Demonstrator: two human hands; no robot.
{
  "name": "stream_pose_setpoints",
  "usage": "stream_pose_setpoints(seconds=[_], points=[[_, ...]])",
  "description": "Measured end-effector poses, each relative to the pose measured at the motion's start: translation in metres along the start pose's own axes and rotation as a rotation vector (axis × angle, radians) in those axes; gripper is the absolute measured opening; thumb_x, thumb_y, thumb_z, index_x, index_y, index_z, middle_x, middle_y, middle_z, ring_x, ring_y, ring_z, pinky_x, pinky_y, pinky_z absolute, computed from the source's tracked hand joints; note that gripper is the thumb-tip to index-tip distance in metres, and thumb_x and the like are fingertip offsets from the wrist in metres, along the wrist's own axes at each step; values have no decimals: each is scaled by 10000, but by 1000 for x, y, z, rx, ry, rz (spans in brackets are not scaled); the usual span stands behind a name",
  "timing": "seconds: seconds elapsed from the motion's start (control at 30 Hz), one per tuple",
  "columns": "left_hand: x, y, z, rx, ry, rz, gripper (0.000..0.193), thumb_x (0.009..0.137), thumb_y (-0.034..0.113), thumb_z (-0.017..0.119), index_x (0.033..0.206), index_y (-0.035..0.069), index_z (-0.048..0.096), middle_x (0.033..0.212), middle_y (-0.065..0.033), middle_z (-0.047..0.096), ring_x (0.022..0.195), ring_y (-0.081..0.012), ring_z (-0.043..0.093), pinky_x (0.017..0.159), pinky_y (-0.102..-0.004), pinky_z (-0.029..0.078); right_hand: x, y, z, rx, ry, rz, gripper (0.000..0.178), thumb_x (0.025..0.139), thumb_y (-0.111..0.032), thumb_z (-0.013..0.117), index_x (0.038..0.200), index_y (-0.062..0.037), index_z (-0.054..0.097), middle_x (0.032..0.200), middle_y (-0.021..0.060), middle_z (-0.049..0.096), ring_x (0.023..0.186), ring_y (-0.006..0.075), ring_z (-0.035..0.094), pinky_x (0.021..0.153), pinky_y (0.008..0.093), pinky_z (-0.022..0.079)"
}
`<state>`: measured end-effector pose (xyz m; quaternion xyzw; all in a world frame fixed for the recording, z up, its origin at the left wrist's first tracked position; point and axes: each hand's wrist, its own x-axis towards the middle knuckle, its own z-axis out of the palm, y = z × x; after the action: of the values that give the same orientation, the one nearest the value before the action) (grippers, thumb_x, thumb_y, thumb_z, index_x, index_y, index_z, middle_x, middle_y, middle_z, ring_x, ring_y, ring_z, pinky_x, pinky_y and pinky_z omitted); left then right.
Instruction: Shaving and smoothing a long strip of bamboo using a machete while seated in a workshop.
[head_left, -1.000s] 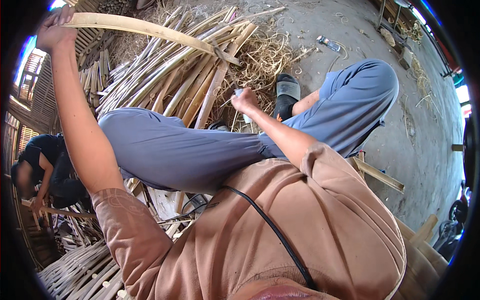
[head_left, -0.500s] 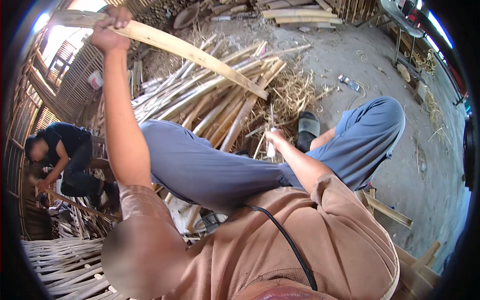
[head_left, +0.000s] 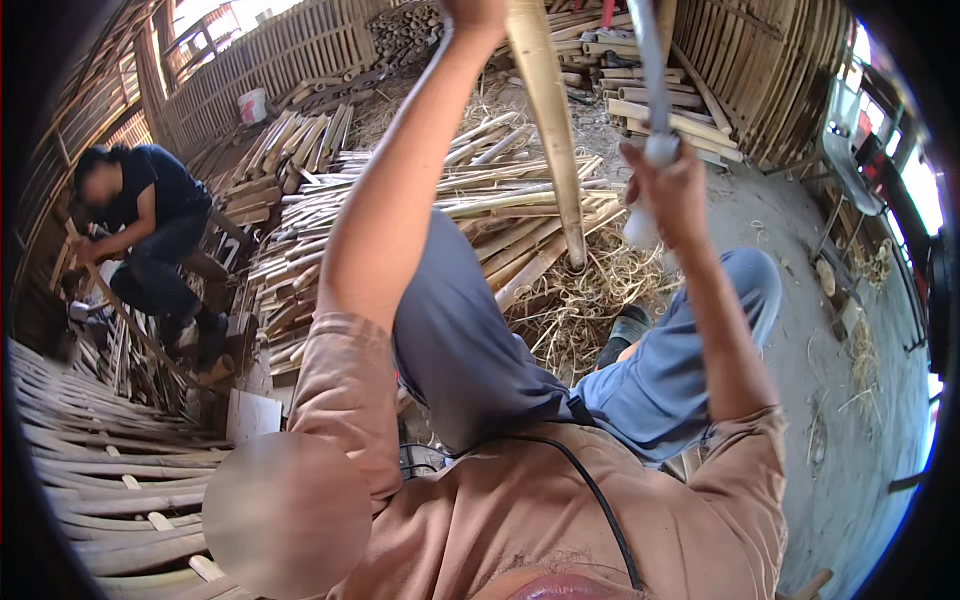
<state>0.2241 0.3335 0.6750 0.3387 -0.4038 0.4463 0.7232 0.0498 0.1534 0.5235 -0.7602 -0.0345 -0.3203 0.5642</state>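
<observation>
At the upper edge, my left hand [head_left: 476, 14] is closed at the top of a split bamboo strip [head_left: 548, 110]; the frame cuts off part of the hand. The strip stands nearly upright, and its narrow lower end reaches down to a heap of curly bamboo shavings [head_left: 590, 310]. To the right of the strip, my right hand [head_left: 672, 195] is raised and wrapped round the white handle of a knife [head_left: 654, 80]. Its long blade points upward, apart from the strip, and its tip leaves the picture.
A large pile of split bamboo [head_left: 400, 200] lies beyond my left knee. At the left, another person [head_left: 155, 220] sits bent over a long strip. Slatted bamboo [head_left: 110, 480] fills the lower left. A chair [head_left: 850, 165] and stacked bamboo poles [head_left: 670, 110] are at the far right.
My left hand has swung right, bringing the bamboo strip from a slant to nearly upright. My right hand has risen with the knife from near the shavings to beside the strip. The view has shifted.
</observation>
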Motion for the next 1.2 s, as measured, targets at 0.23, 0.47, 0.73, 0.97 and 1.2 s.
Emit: stream_pose_setpoints(seconds=[0.23, 0.47, 0.73, 0.97, 1.2], points=[[-37, -2, 77, 48, -278, -68, 593, 1007, 436, 535, 1319, -68, 558, 1270, -151, 619, 1155, -217, 564, 989, -346, 441, 92, -48, -37, -177, -199, -255, 372, 837, -242, 797, 1052, 13, 633, 776, 43, 691, 584, 91, 620, 523, 265, 497], [-29, -46, 45, 803, -392, 525, 414, 947, -7, 424, 1345, 6, 534, 1320, -179, 559, 1237, -313, 525, 1091, -384, 380, 163, -21, -5, -555, 4, -504, 512, 798, -318, 796, 1107, 30, 583, 854, 174, 703, 769, 277, 703, 684, 386, 562], [-106, -4, 53, 448, -830, -388, 237, 978, 231, 585, 1112, 44, 640, 891, -12, 613, 859, -111, 577, 782, -264, 476, 122, -13, -89, -376, 262, -355, 439, 811, -247, 697, 1112, 17, 517, 840, 239, 693, 865, 375, 699, 794, 458, 561], [-161, 17, 31, 545, -2007, -988, 471, 1039, 467, 433, 1250, 80, 600, 1037, -57, 686, 953, -138, 649, 851, -317, 502, 127, -28, -161, -83, 500, -302, 464, 870, -110, 736, 1274, -24, 524, 899, 111, 673, 756, 202, 615, 619, 330, 517], [-185, -31, -6, 563, -1848, -1097, 902, 856, 831, 371, 1294, 81, 614, 1080, -110, 708, 916, -205, 692, 744, -352, 574, 130, -8, -253, 72, 515, -256, 683, 803, -245, 801, 1323, 53, 473, 984, 155, 652, 693, 193, 657, 513, 333, 525]])
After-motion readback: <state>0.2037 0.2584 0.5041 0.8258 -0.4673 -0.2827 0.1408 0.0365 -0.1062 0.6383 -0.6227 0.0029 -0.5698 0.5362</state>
